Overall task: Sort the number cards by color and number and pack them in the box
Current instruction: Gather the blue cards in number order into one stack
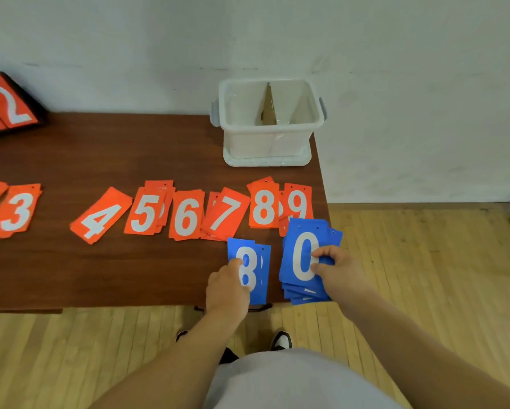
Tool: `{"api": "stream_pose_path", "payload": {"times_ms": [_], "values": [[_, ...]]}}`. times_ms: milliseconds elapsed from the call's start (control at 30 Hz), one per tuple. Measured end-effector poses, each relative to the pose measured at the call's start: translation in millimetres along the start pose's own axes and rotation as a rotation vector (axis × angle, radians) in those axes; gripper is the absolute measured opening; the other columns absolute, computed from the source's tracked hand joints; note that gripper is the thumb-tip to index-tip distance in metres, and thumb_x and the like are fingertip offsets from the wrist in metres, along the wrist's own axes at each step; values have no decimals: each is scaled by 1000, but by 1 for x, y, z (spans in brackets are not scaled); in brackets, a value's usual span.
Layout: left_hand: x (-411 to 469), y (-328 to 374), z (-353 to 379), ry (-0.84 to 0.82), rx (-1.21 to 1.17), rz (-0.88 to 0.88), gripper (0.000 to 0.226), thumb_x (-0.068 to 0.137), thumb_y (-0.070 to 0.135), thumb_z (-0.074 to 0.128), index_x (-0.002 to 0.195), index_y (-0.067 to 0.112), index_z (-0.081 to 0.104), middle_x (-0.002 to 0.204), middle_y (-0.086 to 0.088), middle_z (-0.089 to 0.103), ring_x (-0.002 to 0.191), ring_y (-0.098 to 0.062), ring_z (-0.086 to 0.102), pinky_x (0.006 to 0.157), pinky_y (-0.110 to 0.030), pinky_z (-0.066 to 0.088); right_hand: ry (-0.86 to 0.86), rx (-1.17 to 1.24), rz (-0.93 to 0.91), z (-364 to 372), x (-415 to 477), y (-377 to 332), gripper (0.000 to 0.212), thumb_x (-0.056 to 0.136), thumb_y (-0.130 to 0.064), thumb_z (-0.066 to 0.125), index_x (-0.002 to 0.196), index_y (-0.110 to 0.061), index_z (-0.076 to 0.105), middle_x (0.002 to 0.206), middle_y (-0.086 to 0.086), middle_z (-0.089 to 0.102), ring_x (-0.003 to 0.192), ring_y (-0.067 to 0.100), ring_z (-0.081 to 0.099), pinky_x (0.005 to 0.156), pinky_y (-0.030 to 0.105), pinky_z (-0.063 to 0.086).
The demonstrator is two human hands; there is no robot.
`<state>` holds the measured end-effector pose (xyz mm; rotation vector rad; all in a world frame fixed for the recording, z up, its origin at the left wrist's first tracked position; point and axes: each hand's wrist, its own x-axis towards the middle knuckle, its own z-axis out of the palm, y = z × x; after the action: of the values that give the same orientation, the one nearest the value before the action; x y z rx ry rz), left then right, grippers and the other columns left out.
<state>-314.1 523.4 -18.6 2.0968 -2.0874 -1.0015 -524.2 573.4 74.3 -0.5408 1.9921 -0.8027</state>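
Dark brown wood makes up the table (100, 149) in your head view, pushed against a pale wall (395, 39) over a light plank floor (425, 276).

At the table's far right corner stands the white box (270, 143), open-topped and resting on its lid (265, 161), with a cardboard divider (268, 109) splitting it into two compartments. No cards show inside.

Across the middle of the table the orange cards (186, 216) lie in a row of small piles, reading 2 at the left edge through to the orange 9 pile (298, 202) on the right. A black-framed scoreboard (10, 104) showing a red 2 sits at the far left.

Your left hand (227, 287) holds the blue 8 card (252, 270) at the table's near edge, thumb laid on its face. The fingers below are hidden. A second blue card peeks out behind it.

Your right hand (336, 270) grips the blue stack (304, 255), topped by a 0, with thumb and curled fingers pinching its right side. The stack overlaps the orange 9 pile's lower edge and sits just beside the blue 8 card.

Your shoes (281, 340) show on the floor below.
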Motion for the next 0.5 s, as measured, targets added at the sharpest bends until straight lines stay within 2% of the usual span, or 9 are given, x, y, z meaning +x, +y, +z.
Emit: {"api": "stream_pose_path", "payload": {"times_ms": [67,167,300,367,400,467,500], "values": [[0,8,-2,-21,77,17,65,90,15,71,143,33,38,128,-1,46,112,-22,45,85,-31,52,12,18,5,9,-3,-4,15,95,-12,66,99,-27,65,111,-3,64,95,21,69,75,46,64],[4,19,-2,-95,115,47,76,87,7,70,144,34,29,139,-7,26,113,-26,36,80,-31,50,34,41,14,18,-10,-6,17,95,-10,65,98,-26,66,110,-2,67,93,22,71,78,51,63],[15,23,-3,-188,80,16,81,84,2,67,146,34,26,145,-12,15,113,-32,40,81,-35,51,98,70,47,23,-28,-1,21,91,-8,63,96,-28,67,110,-1,68,93,23,71,82,53,61],[20,19,-3,-227,50,25,82,83,2,70,146,33,28,143,-12,14,105,-31,52,82,-36,55,132,75,75,24,-35,5,21,90,-8,63,96,-28,67,106,-1,69,93,25,71,83,55,60],[21,16,-3,-242,20,37,80,83,2,72,145,32,31,139,-10,16,95,-29,57,79,-37,57,144,78,90,25,-38,8,22,90,-8,63,96,-29,67,105,-1,69,92,27,71,83,55,60],[23,7,-4,-254,-72,67,72,84,1,72,141,32,39,127,-5,24,76,-23,58,70,-34,56,157,88,109,24,-44,12,22,91,-8,62,96,-29,66,104,-1,69,93,28,71,83,55,60],[24,2,-7,-256,-131,82,67,84,2,72,138,30,44,123,-3,30,75,-19,57,68,-31,52,158,96,110,23,-46,13,22,91,-7,62,97,-28,66,104,0,69,93,28,70,83,55,60]]}}
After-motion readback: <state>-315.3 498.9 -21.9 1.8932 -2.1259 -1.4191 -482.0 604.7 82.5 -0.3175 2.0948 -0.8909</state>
